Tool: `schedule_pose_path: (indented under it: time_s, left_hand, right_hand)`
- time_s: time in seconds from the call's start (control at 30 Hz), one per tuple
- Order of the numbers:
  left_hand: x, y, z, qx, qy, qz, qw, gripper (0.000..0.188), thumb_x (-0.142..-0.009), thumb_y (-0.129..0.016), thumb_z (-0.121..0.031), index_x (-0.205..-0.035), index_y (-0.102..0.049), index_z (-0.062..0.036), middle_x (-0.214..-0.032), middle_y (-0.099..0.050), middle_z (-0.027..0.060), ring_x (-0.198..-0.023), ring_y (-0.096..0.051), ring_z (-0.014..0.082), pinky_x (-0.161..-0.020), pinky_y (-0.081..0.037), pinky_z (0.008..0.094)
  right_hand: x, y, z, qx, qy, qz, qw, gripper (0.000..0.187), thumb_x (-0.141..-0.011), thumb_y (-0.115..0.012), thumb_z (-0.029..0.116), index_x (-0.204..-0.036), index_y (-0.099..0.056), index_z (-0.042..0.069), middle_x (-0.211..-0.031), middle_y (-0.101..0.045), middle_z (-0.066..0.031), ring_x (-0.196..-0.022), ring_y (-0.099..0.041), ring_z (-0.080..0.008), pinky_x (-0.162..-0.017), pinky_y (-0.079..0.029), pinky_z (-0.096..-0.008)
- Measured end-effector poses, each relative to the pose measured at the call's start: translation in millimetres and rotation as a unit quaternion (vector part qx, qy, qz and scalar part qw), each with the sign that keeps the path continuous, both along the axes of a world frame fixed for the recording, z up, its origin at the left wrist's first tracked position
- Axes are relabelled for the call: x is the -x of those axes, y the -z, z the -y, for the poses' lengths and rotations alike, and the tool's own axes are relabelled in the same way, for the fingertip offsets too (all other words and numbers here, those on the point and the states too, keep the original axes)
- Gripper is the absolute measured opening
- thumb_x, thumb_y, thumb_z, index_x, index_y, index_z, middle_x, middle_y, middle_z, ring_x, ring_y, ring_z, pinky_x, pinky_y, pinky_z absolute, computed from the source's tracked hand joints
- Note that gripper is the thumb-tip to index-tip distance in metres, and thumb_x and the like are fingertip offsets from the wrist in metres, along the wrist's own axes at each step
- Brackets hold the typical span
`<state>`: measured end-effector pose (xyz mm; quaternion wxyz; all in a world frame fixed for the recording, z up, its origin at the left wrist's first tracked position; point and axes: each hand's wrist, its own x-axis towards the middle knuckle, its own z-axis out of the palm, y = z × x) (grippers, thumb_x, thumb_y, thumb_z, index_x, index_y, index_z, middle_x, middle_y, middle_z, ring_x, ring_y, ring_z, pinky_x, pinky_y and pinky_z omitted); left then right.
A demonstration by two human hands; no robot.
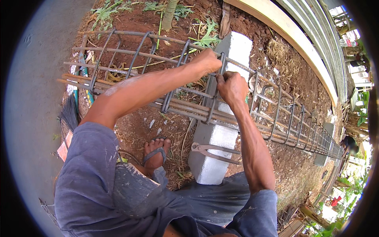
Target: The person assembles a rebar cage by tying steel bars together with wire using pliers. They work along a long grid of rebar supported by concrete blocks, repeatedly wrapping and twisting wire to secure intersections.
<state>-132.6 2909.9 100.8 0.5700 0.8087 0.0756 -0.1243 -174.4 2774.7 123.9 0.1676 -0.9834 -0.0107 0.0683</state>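
Note:
A long cage of steel reinforcing bars (130, 65) with square stirrups lies across pale blocks. My left hand (206, 62) is closed at the cage's far top bar, its fingers against one steel stirrup (212, 108). Just to its right, my right hand (233, 89) is closed on the same stirrup, thumb pressed near the upper part; its fingertips are partly hidden. Below the cage, a pair of pincers (203, 148) rests on the near end of the white-grey block (215, 166), handles pointing right behind my right forearm.
Beside the block, my sandaled foot (156, 154) stands on reddish soil. A dark bristle brush (70, 114) and green-handled tools (87, 94) lie by the cage's left end. Boards (292, 31) and metal sheets run along the upper right. A plant stem (169, 15) rises beyond the cage.

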Motion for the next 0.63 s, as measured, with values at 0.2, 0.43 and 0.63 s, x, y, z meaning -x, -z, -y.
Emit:
schedule_pose_path:
  time_s: [0.2, 0.43, 0.63]
  left_hand:
    - [-7, 13, -9, 0.049, 0.012, 0.021, 0.999, 0.016, -0.067, -0.071, -0.011, -0.077, -0.073, 0.0018, -0.067, -0.066, 0.0128, -0.067, -0.062, 0.0197, -0.062, -0.047, 0.0373]
    - [31, -9, 0, -0.133, 0.067, 0.265, 0.953, 0.006, -0.077, -0.072, -0.007, -0.081, -0.076, -0.0058, -0.079, -0.073, 0.0154, -0.077, -0.071, 0.0295, -0.078, -0.055, 0.0429]
    - [4, -30, -17, -0.149, 0.308, 0.257, 0.904, 0.019, -0.071, -0.072, -0.011, -0.089, -0.073, -0.0032, -0.089, -0.071, 0.0188, -0.086, -0.068, 0.0335, -0.078, -0.051, 0.0429]
  right_hand:
    - [-3, 3, 4, -0.051, 0.009, 0.006, 0.999, 0.033, -0.084, -0.07, 0.034, -0.079, -0.074, 0.002, -0.067, -0.068, -0.0175, -0.063, -0.068, -0.0303, -0.064, -0.052, -0.0424]
    - [-9, -4, 21, -0.361, 0.15, -0.18, 0.903, 0.024, -0.073, -0.069, 0.014, -0.083, -0.068, -0.007, -0.062, -0.054, -0.006, -0.05, -0.045, -0.014, -0.042, -0.031, -0.0335]
    - [-26, -12, 29, -0.35, 0.095, -0.261, 0.894, 0.023, -0.073, -0.068, 0.014, -0.082, -0.065, -0.007, -0.065, -0.053, -0.0075, -0.045, -0.038, -0.0124, -0.038, -0.023, -0.0309]
